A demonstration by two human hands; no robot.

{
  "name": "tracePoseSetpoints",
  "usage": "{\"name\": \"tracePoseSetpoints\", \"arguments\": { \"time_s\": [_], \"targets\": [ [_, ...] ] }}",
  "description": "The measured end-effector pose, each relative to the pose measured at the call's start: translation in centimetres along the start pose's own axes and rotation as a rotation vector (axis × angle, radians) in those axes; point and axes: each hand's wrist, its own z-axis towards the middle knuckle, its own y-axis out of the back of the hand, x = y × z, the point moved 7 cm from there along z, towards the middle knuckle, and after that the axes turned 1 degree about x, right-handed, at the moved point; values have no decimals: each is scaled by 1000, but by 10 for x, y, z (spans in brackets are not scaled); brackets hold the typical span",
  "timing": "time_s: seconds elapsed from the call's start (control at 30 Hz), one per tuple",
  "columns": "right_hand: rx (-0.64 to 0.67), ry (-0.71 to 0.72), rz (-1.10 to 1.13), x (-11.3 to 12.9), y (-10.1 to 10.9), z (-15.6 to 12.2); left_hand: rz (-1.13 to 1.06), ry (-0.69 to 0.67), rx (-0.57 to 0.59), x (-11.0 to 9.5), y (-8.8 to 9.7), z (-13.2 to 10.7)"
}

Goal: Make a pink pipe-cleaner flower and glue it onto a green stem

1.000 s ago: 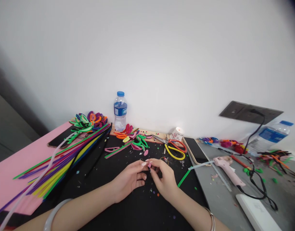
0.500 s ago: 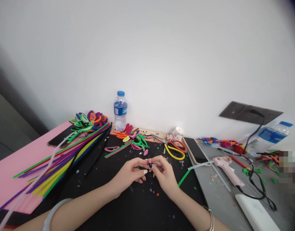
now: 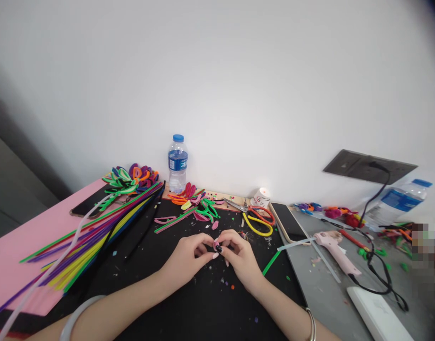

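Note:
My left hand (image 3: 189,258) and my right hand (image 3: 240,255) meet over the black mat (image 3: 189,303), fingertips pinched together on a small pink and black piece (image 3: 217,246). Both hands are closed around it. A pale bangle (image 3: 77,317) circles my left wrist and a thin silver one (image 3: 312,324) my right. Scissors with red and yellow handles (image 3: 258,219) lie just beyond the right hand. Bent pink and green pipe-cleaner petals (image 3: 199,210) sit beyond the left hand.
A bundle of long coloured pipe cleaners (image 3: 93,237) lies on the left over a pink sheet (image 3: 14,246). A water bottle (image 3: 177,163), a phone (image 3: 288,221), a pink glue gun (image 3: 336,251) with black cord and a second bottle (image 3: 398,201) stand around. Scraps dot the mat.
Both hands have drawn slightly nearer together and shifted the small piece between their fingertips; the fingers curled tighter. Nothing else on the table moved.

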Motion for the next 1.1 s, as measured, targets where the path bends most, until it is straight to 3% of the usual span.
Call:
{"name": "tracePoseSetpoints", "arguments": {
  "time_s": [0.4, 0.77, 1.1],
  "targets": [
    [36, -28, 77, 0, -7, -3, 85, -52, -19, -5, 1, -3],
    [109, -181, 165, -8, -13, -6, 50, -62, -21, -6, 3, -3],
    [153, -202, 199, -9, -15, -5, 142, -101, -25, -6, 4, -2]
  ]
}}
